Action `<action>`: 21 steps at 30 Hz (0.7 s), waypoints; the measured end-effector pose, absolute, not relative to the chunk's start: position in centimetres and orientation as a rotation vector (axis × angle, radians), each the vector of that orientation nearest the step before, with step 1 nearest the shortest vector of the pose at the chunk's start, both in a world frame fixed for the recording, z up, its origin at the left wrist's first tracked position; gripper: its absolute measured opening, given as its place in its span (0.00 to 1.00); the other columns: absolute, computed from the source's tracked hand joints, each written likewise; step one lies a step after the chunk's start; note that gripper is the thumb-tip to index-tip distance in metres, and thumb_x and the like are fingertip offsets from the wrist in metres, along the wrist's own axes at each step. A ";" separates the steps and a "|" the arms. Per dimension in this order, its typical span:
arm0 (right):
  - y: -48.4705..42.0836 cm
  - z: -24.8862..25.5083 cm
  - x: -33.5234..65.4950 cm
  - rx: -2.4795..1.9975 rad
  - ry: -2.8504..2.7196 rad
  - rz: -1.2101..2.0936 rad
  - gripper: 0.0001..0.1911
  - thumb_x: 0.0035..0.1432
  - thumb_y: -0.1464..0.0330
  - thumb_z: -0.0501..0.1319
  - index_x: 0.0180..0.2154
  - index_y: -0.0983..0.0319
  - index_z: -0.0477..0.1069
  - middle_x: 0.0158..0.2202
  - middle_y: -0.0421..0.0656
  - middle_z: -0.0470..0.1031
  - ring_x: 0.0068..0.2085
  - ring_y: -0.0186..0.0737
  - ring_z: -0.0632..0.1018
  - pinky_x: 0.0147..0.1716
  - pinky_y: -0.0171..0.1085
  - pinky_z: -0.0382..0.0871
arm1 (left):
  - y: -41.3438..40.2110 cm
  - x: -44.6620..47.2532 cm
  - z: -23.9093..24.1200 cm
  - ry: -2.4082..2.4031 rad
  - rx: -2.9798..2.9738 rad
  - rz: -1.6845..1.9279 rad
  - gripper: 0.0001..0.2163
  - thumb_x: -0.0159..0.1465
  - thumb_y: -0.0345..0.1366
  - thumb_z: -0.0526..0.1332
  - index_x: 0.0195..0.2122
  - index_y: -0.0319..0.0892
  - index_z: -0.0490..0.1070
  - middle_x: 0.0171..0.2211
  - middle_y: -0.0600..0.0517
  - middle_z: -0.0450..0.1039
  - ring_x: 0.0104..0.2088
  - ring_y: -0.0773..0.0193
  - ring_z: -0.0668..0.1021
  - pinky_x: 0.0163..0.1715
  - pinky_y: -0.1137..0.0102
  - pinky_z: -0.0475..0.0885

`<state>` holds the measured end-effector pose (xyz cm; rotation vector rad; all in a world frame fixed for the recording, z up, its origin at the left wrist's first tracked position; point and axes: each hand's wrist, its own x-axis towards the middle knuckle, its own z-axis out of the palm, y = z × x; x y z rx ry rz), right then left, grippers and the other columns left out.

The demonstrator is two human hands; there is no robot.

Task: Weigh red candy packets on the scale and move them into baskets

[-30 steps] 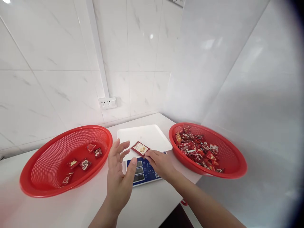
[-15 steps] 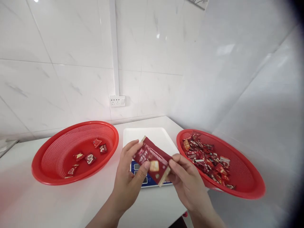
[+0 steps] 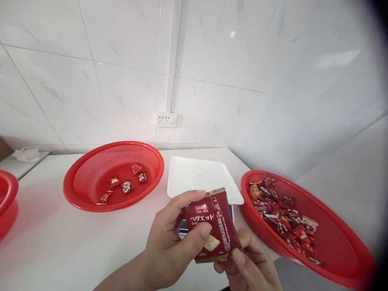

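A dark red snack packet [image 3: 222,220] with gold crimped ends and a printed biscuit is held up over the front of the white scale. My left hand [image 3: 174,238] grips its left side, thumb across the printed front. The fingers of my right hand [image 3: 250,258] pinch its lower right corner. Behind the packet lies the white weighing tray [image 3: 200,176]; the scale's blue panel is mostly covered by the packet and my hands.
On the left, a red mesh basket [image 3: 71,188] holds several small wrapped snacks [image 3: 126,186]. At right, another red basket [image 3: 342,238] contains a pile of snack packets [image 3: 281,214]. Part of a third red basket [image 3: 7,190] shows at the left edge. A wall socket [image 3: 167,119] is behind.
The packet has turned more upright, its printed face now towards me. My right hand has shifted down to its lower corner. The view has swung left, bringing another red basket into sight.
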<state>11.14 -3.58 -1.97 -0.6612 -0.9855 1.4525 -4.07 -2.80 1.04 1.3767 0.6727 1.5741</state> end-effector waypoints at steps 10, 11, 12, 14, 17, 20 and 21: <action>-3.7 -2.0 11.1 -0.641 -1.007 1.449 0.02 0.51 0.66 0.63 0.28 0.57 0.72 0.26 0.40 0.76 0.25 0.34 0.76 0.21 0.31 0.73 | -3.1 -4.1 1.3 0.712 1.431 1.589 0.21 0.58 0.27 0.60 0.50 0.55 0.65 0.32 0.56 0.75 0.28 0.67 0.77 0.29 0.73 0.76; -3.7 -2.0 11.1 -0.643 -1.010 1.450 0.02 0.51 0.66 0.63 0.28 0.57 0.72 0.26 0.40 0.76 0.25 0.34 0.75 0.21 0.31 0.73 | -3.1 -4.1 1.4 0.712 1.432 1.587 0.21 0.58 0.27 0.60 0.50 0.56 0.65 0.32 0.56 0.75 0.28 0.67 0.77 0.28 0.73 0.76; -3.7 -2.0 11.1 -0.647 -1.014 1.452 0.03 0.51 0.66 0.63 0.28 0.57 0.72 0.26 0.40 0.76 0.25 0.34 0.75 0.21 0.31 0.73 | -3.1 -4.1 1.5 0.704 1.427 1.580 0.21 0.58 0.27 0.60 0.50 0.56 0.65 0.32 0.56 0.75 0.27 0.68 0.77 0.27 0.74 0.76; -3.7 -2.0 11.0 -0.657 -1.020 1.449 0.03 0.51 0.65 0.63 0.28 0.57 0.71 0.26 0.41 0.75 0.25 0.35 0.75 0.20 0.32 0.72 | -3.1 -4.1 1.5 0.683 1.398 1.558 0.21 0.59 0.27 0.59 0.50 0.57 0.64 0.32 0.56 0.75 0.25 0.68 0.77 0.23 0.74 0.76; -3.7 -2.2 11.0 -0.672 -1.033 1.446 0.05 0.51 0.64 0.63 0.28 0.57 0.70 0.26 0.40 0.76 0.25 0.35 0.75 0.20 0.32 0.71 | -3.1 -4.0 1.5 0.674 1.372 1.554 0.20 0.59 0.27 0.59 0.50 0.55 0.64 0.31 0.55 0.75 0.24 0.66 0.77 0.22 0.71 0.77; -3.7 -2.2 11.0 -0.679 -1.050 1.451 0.05 0.51 0.63 0.62 0.28 0.57 0.70 0.26 0.40 0.76 0.24 0.35 0.74 0.20 0.33 0.70 | -3.2 -4.0 1.4 0.657 1.359 1.538 0.20 0.59 0.28 0.59 0.51 0.53 0.64 0.30 0.54 0.76 0.25 0.63 0.78 0.22 0.68 0.78; -3.7 -2.2 10.9 -0.676 -1.054 1.453 0.06 0.51 0.63 0.62 0.27 0.57 0.70 0.26 0.40 0.76 0.24 0.35 0.74 0.19 0.33 0.70 | -3.2 -4.0 1.4 0.648 1.355 1.530 0.20 0.59 0.28 0.59 0.51 0.53 0.64 0.29 0.54 0.75 0.24 0.63 0.78 0.22 0.68 0.78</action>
